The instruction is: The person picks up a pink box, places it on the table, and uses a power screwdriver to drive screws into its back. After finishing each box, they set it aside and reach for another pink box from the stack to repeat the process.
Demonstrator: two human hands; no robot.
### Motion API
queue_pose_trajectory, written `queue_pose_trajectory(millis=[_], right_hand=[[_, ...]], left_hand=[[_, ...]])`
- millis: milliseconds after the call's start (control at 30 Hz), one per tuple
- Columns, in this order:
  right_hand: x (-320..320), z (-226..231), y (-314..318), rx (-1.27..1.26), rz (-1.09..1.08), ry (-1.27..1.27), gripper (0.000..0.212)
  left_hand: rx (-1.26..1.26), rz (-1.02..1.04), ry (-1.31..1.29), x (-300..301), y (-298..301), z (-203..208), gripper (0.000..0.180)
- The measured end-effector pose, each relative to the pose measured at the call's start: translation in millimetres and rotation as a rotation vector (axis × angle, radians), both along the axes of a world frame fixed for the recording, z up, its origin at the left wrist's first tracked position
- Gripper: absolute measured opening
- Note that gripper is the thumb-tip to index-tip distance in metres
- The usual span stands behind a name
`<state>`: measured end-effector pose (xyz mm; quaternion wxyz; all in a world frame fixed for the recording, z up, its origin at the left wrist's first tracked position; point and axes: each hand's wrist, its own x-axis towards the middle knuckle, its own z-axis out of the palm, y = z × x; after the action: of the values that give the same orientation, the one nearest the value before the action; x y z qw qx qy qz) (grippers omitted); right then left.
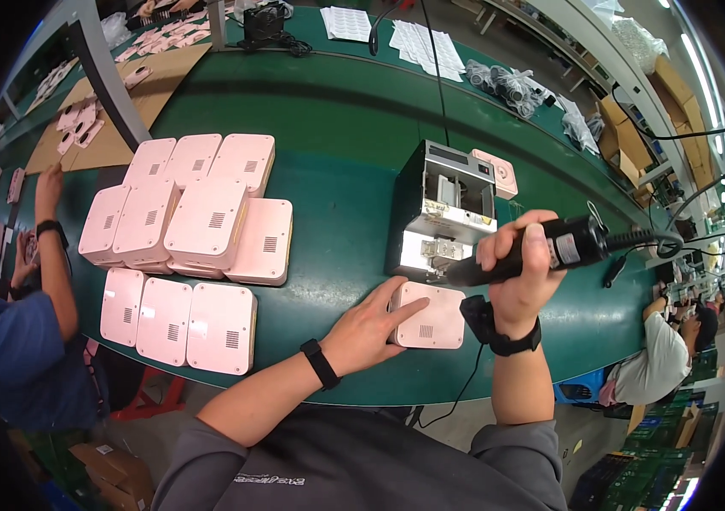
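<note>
On the green bench in front of me lies a pale pink plastic case (443,322), with a vent grid and screw holes on its upper face. My left hand (364,330) grips its left end, with one finger stretched across the top. A black corded electric screwdriver (577,242) is wrapped in the fingers of my right hand (517,277). It is held nearly level, its front end pointing left at the metal front of a screw feeder (441,192) just behind the case. Whether the bit touches a screw there, I cannot make out.
Stacks of similar pink cases (209,217) stand to the left. Another pink piece (499,175) lies behind the feeder. The screwdriver's cable (639,238) runs off right. A co-worker (34,341) sits at the left, and another person (656,349) at the far right. Cardboard (166,81) covers the far left.
</note>
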<state>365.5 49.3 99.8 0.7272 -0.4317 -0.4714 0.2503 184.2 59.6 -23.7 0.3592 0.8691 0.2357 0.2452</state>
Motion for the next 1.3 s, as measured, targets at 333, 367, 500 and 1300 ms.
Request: queue_pose_trajectory(millis=[333,367,500,1300], right_hand=[[-22.2,-11.5,-5.4,-0.046,0.174,0.036,0.027],[-22.1,-12.9,-4.1,-0.047,0.166,0.029,0.027],[-22.6,-16.8,-1.8,-0.049,0.157,0.010,0.027],[-31.0,-26.6,-2.7,-0.055,0.189,0.030,0.024]], left_hand=[[-0.042,-0.017,0.022,0.1,1.3,3.0,0.076],[-0.037,-0.018,0.022,0.4,1.3,2.6,0.076],[-0.032,-0.025,0.006,1.2,2.4,-0.6,0.076],[0.004,-0.002,0.014,4.2,1.6,-4.5,0.073]])
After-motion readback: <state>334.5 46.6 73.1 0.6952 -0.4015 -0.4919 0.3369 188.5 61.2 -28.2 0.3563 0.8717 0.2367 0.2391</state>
